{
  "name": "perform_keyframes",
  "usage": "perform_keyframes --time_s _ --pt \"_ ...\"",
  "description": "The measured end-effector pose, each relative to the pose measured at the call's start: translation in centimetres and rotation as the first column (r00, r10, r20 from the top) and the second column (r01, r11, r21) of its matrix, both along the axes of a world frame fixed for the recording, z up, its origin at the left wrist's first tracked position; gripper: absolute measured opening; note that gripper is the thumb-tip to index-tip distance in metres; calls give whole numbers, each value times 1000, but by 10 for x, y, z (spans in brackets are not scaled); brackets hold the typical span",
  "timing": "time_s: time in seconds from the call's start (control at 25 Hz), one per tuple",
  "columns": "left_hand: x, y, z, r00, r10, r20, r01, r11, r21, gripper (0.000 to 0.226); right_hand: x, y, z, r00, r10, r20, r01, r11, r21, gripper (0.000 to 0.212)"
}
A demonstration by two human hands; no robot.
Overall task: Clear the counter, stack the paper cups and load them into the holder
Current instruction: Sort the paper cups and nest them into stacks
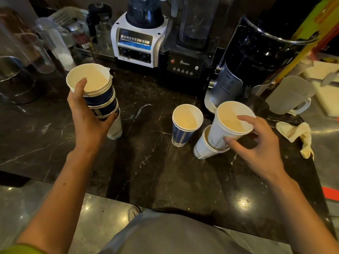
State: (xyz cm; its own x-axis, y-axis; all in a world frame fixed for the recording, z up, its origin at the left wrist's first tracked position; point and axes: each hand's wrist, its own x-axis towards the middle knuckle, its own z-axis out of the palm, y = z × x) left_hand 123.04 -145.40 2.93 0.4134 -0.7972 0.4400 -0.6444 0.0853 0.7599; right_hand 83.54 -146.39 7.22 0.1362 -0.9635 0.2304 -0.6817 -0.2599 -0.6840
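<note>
Dark marble counter (165, 171) with pale veins fills the middle of the view, its near edge above a glossy tiled floor. Take the blue cup (184, 125) standing upright at the counter's centre as the landmark; a second rim shows nested inside it. Nearer than it and to its right, the right hand (260, 149) grips a white cup (229, 125), thumb on the wall and forefinger over the rim, and this tilted cup sits partly inside another white cup (203, 147) whose base rests on the counter just right of the blue cup. Well left of the blue cup, the left hand (88, 114) is closed around a stack (99, 96) of nested cups, blue-banded above and white at the bottom, thumb hooked over the top rim; whether the stack's base touches the counter I cannot tell. Far right of the blue cup lies a crumpled yellowish cloth (297, 134), and beyond that a frosted jug (291, 96) stands near a white board. Behind the blue cup a row of machines lines the back: a white blender (137, 46) to the left, a black blender (185, 65) straight behind, and a black grinder (256, 57) to the right. Far left of the white blender stand clear containers (55, 43) and a white basket (67, 15).
</note>
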Motion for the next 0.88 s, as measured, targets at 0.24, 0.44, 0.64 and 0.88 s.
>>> perform_keyframes --time_s 0.24,0.44,0.64,0.88 --pt "0 -4 -1 1000 -16 -7 15 1000 -18 98 8 1 -38 981 63 -182 -26 979 202 79" --pt "5 8 1 1000 -6 22 7 999 -36 95 14 -2 -46 979 133 -153 -93 966 240 89" --pt "-35 16 5 977 -211 -25 211 977 -8 98 21 -4 -26 987 75 -144 -51 985 165 84" --pt "-71 19 0 928 -371 -35 373 927 43 103 91 -11 24 942 335 -24 -335 930 -152 58"
